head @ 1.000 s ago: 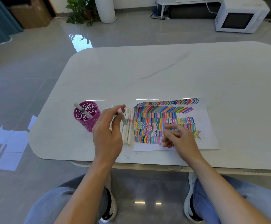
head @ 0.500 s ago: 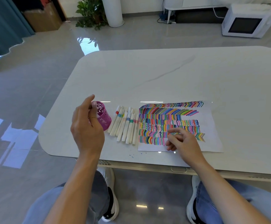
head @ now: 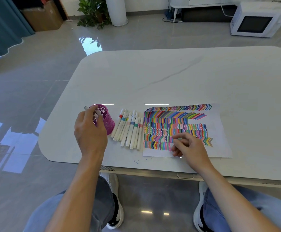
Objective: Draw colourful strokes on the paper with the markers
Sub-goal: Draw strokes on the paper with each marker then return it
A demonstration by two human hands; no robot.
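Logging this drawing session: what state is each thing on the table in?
Purple holder: upright, one marker leaning out.
Loose markers: lying side by side between holder and paper.
Paper: lying flat, mostly covered in coloured strokes.
Left hand: fingers at the holder's rim, grip unclear.
Right hand: loosely curled, resting on the paper.

The left hand (head: 90, 131), which a second ago pinched a marker (head: 99, 113) over the row of markers (head: 131, 129), has swung left to the pink cup (head: 110, 122). Its fingers are now at the cup's rim, the marker angled into its mouth.
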